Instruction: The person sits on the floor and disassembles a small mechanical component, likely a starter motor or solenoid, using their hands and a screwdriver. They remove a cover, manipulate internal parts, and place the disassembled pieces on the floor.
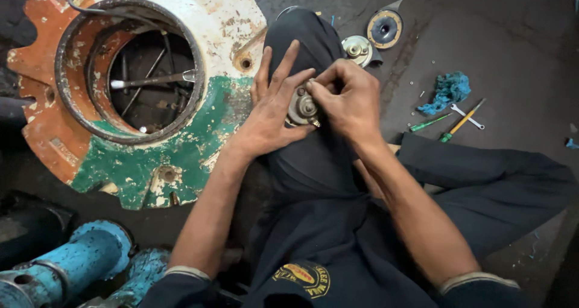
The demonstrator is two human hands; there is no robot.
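A: Nearest are the dark sleeves and the raised knee (301, 157), and on that knee sits the metal part (303, 107)

B: What sort of part?

A: Small, round, a hub in the middle; it looks stiff and fairly heavy for its size, probably greasy, so likely slippery. The rim seems the safest place to hold

B: And the hands?

A: The left hand (271, 112) lies open, fingers spread, palm steadying the part from the side. The right hand (350, 100) is curled, fingertips pinching its top edge

B: Around them?

A: Two more discs (371, 39) on the floor beyond the knee, a blue rag (447, 92), screwdrivers (449, 124) and a spanner (467, 117) to the right, a big painted wheel hub (139, 85) left
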